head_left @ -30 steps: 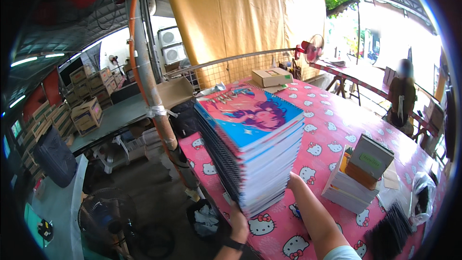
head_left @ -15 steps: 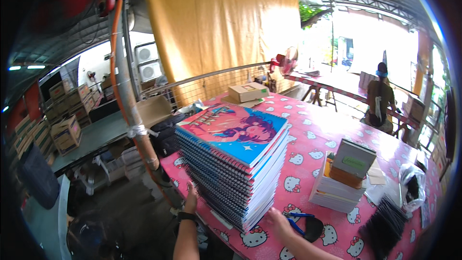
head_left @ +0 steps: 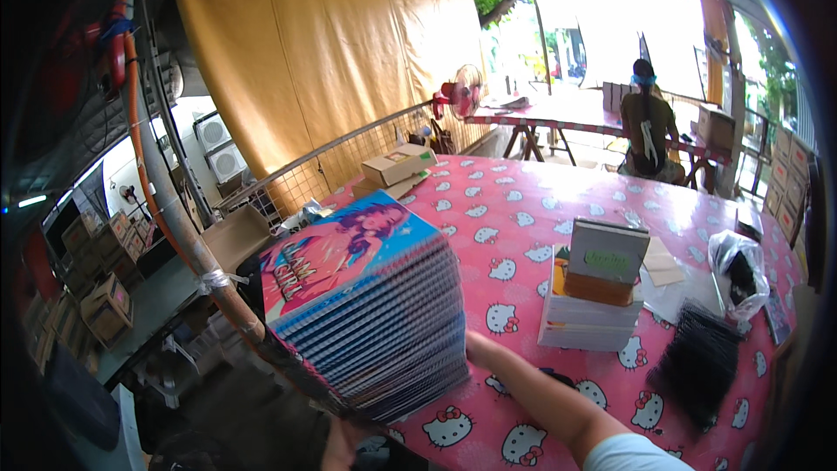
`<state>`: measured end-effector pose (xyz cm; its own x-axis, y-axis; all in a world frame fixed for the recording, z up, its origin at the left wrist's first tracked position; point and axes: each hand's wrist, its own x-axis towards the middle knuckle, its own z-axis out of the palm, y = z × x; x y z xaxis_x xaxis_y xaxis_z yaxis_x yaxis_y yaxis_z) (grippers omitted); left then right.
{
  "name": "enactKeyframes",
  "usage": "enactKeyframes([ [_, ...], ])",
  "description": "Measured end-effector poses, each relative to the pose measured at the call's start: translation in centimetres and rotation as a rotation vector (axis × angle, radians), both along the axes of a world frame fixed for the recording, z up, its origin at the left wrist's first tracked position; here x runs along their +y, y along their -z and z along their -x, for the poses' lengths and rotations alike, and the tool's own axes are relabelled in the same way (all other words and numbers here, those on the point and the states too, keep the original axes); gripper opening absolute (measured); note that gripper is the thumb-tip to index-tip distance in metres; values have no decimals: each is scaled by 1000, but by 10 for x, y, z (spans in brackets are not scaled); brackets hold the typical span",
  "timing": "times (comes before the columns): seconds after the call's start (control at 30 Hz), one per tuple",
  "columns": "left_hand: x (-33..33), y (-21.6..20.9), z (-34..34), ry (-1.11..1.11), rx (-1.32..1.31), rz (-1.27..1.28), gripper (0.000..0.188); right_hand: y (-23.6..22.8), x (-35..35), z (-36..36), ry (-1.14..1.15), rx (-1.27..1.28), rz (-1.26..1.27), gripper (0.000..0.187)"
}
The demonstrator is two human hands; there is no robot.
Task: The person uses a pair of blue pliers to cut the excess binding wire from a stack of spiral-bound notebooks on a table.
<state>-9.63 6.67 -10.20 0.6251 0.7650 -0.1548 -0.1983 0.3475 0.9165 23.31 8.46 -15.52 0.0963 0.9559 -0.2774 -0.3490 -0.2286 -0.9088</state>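
A tall stack of spiral notebooks (head_left: 384, 314) with a pink and blue illustrated cover stands near the left edge of the pink patterned table (head_left: 488, 401). Its coil-bound edges now face the front right and look blurred. My right hand (head_left: 479, 351) presses against the right side of the stack, its fingertips partly hidden behind it. Down at the stack's lower front corner, my left hand (head_left: 344, 436) grips the base; its fingers are smeared and partly covered. The stack sits between the two hands.
Right of the stack, a pile of pads (head_left: 588, 323) bears a small grey-and-brown block (head_left: 606, 257). Beyond lie a bundle of black coils (head_left: 695, 358) and a plastic bag (head_left: 739, 266). Cardboard boxes (head_left: 398, 166) rest at the back. An orange-piped post (head_left: 187, 244) rises at left; a person (head_left: 647, 122) sits far off.
The notebook stack has turned, bringing its coil edges from the left side round to the front right. My left hand moved down to its base, and my right hand moved up against its side. The view shifted right.
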Motion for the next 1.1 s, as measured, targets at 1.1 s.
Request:
enactKeyframes([
  [1.1,-91,39,-58,-442,280,-492,32,-41,-201,-16,238,-1733,-319,40],
])
